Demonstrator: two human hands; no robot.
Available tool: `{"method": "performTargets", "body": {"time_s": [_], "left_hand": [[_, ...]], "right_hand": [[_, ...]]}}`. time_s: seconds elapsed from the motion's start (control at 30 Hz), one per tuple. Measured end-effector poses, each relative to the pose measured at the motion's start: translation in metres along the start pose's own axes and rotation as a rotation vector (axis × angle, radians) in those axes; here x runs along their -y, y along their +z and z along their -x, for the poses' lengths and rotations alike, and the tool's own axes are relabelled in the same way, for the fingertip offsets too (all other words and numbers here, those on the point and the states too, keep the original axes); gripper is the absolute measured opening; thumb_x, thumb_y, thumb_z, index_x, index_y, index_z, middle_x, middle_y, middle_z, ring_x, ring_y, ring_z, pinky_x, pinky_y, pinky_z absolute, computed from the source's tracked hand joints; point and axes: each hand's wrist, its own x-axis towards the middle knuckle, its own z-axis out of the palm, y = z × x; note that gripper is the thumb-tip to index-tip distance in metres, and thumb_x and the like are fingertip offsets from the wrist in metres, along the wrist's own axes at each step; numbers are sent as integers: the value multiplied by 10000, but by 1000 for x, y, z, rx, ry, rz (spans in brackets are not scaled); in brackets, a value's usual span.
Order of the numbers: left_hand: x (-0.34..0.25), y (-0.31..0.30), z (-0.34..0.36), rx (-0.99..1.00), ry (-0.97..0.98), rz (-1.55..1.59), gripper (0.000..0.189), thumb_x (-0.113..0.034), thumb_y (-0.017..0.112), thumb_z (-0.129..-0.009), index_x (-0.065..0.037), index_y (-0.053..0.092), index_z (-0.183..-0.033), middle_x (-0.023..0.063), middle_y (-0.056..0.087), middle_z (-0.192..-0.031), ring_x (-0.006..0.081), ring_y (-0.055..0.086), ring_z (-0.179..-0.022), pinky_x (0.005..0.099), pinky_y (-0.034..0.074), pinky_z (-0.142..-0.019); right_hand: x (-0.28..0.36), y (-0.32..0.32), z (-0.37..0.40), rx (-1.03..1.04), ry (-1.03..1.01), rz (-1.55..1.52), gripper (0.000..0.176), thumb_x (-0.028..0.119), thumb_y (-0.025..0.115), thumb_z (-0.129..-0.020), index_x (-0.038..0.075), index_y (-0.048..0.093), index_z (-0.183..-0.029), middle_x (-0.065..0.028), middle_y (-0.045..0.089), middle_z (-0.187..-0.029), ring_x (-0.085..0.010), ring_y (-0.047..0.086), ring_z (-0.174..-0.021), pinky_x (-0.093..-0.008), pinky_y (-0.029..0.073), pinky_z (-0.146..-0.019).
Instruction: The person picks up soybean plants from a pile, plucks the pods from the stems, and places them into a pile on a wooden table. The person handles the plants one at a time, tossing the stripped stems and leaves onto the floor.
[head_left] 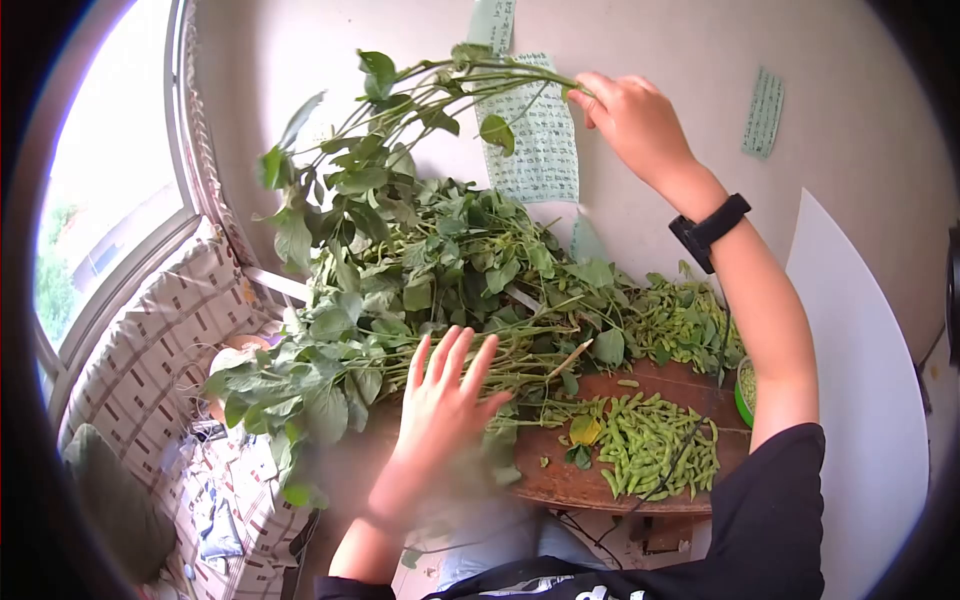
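My right hand (635,125) is raised in front of the wall, its fingers closed around the cut ends of a few soybean stalks (505,70). Their leafy tops hang down to the left, over a big heap of soybean plants (450,245). Low over the near edge of that heap, my left hand (445,395) is open with fingers spread, and nothing is in it. Bare stems lie right by its fingertips. To its right, a pile of picked green pods (655,445) rests on the brown wooden table (560,485), beside a yellow leaf (585,430).
A green bowl (743,405) stands at the table's right edge, partly behind my right arm. More pods and leaves (690,320) lie at the back right. A dark cable crosses the pods. On the left is a checked-cloth sofa (130,370) below the window.
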Motion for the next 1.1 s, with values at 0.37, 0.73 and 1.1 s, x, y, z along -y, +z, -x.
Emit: {"method": "performTargets", "body": {"time_s": [0.37,0.73,1.1], "left_hand": [[-23,-181,6,-796,-146,-827,432,-177,623,-902,-120,529,-1321,119,558,-1293,266,518,-1231,403,391,-1060],[45,-252,189,-861,-673,54,371,-267,387,-1036,32,538,-1196,158,639,-1197,226,579,-1128,344,424,-975],[58,-228,234,-638,-585,1121,423,-408,461,-999,-54,533,-1220,200,546,-1290,372,498,-1246,497,405,-1035]], "right_hand": [[196,-113,17,-337,-445,-202,20,55,622,-743,41,616,-757,-55,590,-587,-170,605,-538,-305,488,-637],[290,-122,176,-232,-54,-872,277,154,626,-902,49,600,-1157,-97,675,-1020,-224,623,-984,-361,428,-944],[326,-107,384,729,559,-1163,237,77,571,-910,15,601,-1137,-134,639,-1089,-320,580,-1066,-392,418,-965]]}}
